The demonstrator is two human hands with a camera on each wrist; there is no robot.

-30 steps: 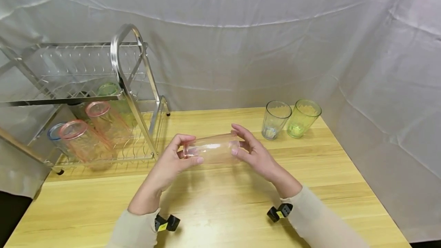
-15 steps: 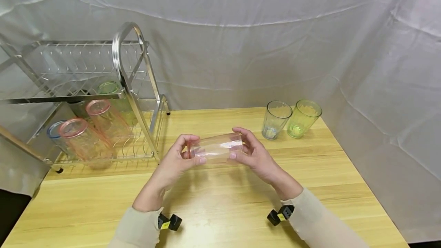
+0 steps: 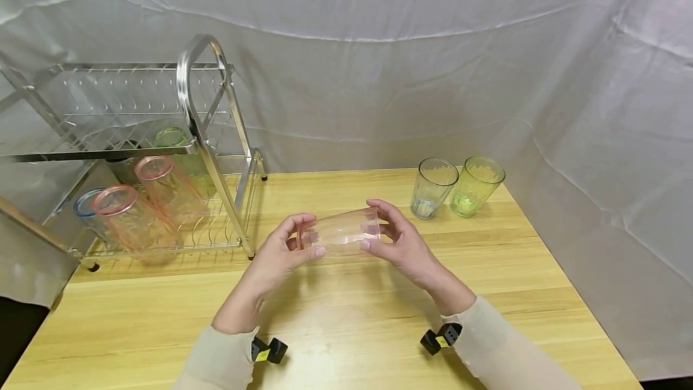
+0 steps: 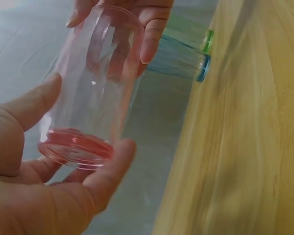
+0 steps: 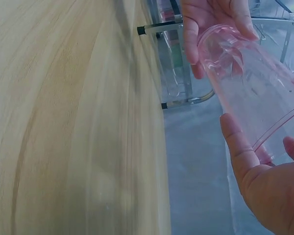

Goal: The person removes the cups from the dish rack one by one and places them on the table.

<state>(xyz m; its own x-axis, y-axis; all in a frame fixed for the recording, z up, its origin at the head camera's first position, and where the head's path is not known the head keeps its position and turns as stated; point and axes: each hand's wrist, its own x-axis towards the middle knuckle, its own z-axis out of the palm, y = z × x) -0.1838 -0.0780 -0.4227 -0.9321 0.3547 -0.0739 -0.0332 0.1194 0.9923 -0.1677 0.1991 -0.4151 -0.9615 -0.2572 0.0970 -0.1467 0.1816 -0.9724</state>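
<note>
Together, hands (image 3: 277,256) (image 3: 397,236) grip a tilted pink glass (image 3: 343,231), fingers apparently curled behind.

Pink glass (image 3: 342,232), silver rack (image 3: 183,83), yellow wood-grain tabletop (image 3: 346,324)

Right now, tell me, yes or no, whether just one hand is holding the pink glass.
No: the head view shows the left fingers gripping one end of the pink glass and the right fingers the other.

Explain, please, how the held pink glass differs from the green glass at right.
The pink glass is pale pink; the green glass is yellow-green. The pink glass lies sideways between left hand and right hand; the green glass stands upright on the table. Both are transparent.
</note>
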